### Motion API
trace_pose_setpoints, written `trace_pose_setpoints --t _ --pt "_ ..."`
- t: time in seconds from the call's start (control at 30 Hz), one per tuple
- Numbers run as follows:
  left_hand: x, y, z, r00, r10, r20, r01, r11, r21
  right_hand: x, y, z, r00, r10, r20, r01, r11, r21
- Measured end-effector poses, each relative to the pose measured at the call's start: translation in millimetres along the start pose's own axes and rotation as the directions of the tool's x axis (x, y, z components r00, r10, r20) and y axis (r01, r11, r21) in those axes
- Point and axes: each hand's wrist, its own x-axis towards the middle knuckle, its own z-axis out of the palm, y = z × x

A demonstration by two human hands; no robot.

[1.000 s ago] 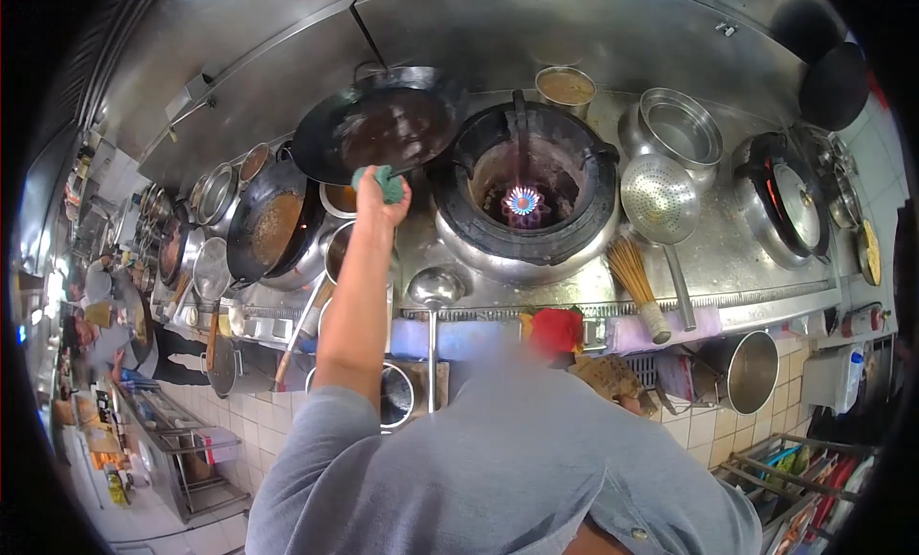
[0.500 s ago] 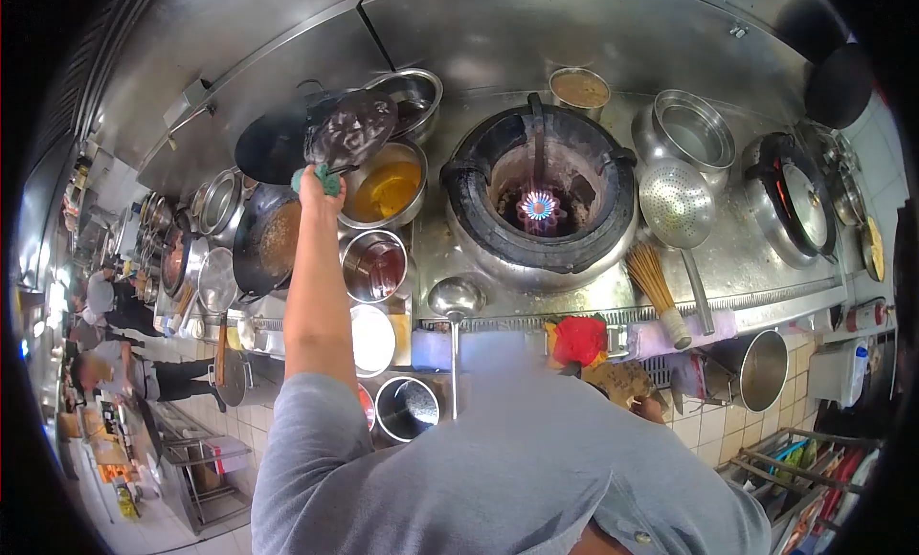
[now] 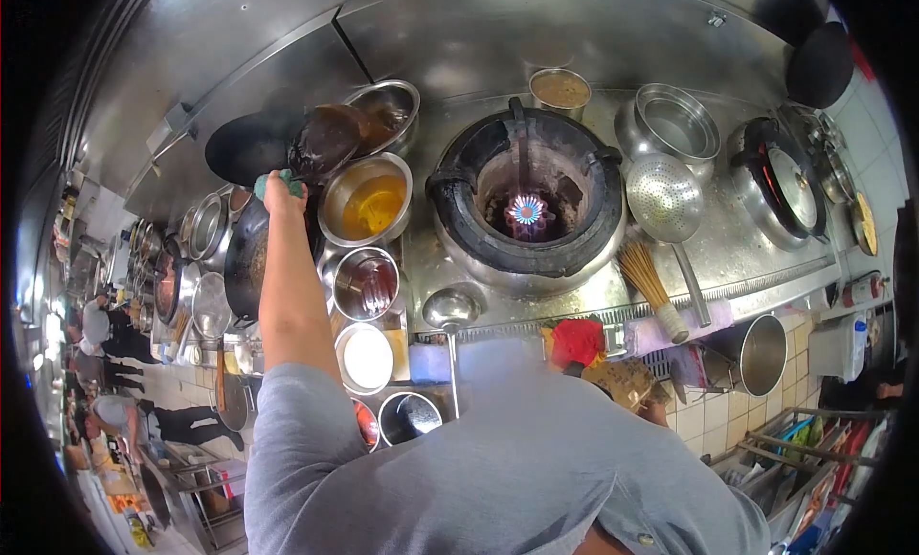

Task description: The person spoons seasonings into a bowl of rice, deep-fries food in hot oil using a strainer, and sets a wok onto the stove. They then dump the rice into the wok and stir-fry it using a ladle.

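My left hand (image 3: 284, 191) reaches forward over the stove, wrapped round the edge of a dark wok (image 3: 321, 145) through a green cloth (image 3: 263, 184). The wok is tilted to the right, and brown liquid shows at its lip above a metal bowl (image 3: 410, 134). Just in front sits a steel bowl of yellow oil (image 3: 378, 210). My right hand (image 3: 656, 409) is low at my right side, beside a brown patterned object (image 3: 617, 381). It is blurred and partly hidden, so I cannot make out its fingers.
A blue flame (image 3: 526, 210) burns in the open wok burner (image 3: 450, 206). Right of it are a perforated strainer (image 3: 663, 196) and a bamboo brush (image 3: 651, 287). A ladle (image 3: 452, 309) lies nearer me. Several people stand far left.
The wok in my left hand has tipped further, and brown liquid now shows at its lip by the bowl. The view has shifted slightly.
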Motion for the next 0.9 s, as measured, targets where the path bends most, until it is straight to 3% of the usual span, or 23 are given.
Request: trace_pose_setpoints --t 0.33,0.5,0.9 --pt "16.0 11.1 7.5 0.998 0.050 -0.047 -0.050 0.999 0.005 39.0 21.2 -17.3 0.995 0.034 0.093 -0.042 0.996 0.080" --pt "9.2 16.3 13.9 0.992 0.070 -0.102 -0.068 0.997 0.020 46.3 29.6 -17.0 0.996 0.053 0.077 -0.068 0.976 0.208" --pt "5.7 21.8 27.5 0.969 0.217 -0.121 -0.195 0.965 0.172 40.2 40.8 -24.8 0.993 0.100 0.070 -0.111 0.978 0.178"
